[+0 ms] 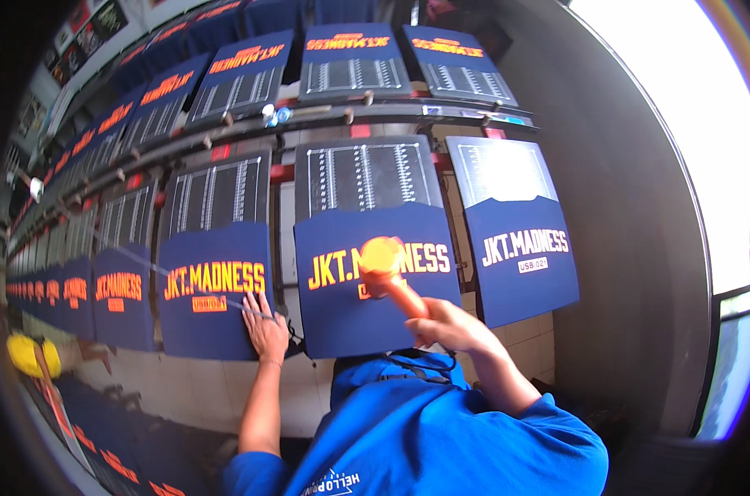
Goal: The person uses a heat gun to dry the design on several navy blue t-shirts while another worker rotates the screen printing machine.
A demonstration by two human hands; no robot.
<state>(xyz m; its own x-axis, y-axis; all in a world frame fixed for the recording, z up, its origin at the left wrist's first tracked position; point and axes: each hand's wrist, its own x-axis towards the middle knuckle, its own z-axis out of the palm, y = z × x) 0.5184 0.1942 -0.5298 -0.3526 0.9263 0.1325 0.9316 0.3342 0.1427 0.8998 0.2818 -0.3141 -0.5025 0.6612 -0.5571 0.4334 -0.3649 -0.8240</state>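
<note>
My right hand (449, 326) is wrapped round the handle of an orange hair-dryer-shaped blower (382, 258). Its round head is over the orange print of a navy T-shirt (334, 318) on the board in front of me, hiding part of the lettering. To the left, my left hand (267, 326) lies with fingers stretched out on the lower right edge of another navy T-shirt (201, 318), also printed in orange. A thin cord (156, 263) crosses over that shirt to my left hand. The shirt on the far right (520, 289) has paler, whitish-orange lettering.
Black printing boards (367, 178) with white ruled markings stand in two long rows, each dressed with a navy shirt. A dark rail (325, 114) runs between the rows. A grey wall (615, 248) closes the right side. At the left is a person in yellow (34, 355).
</note>
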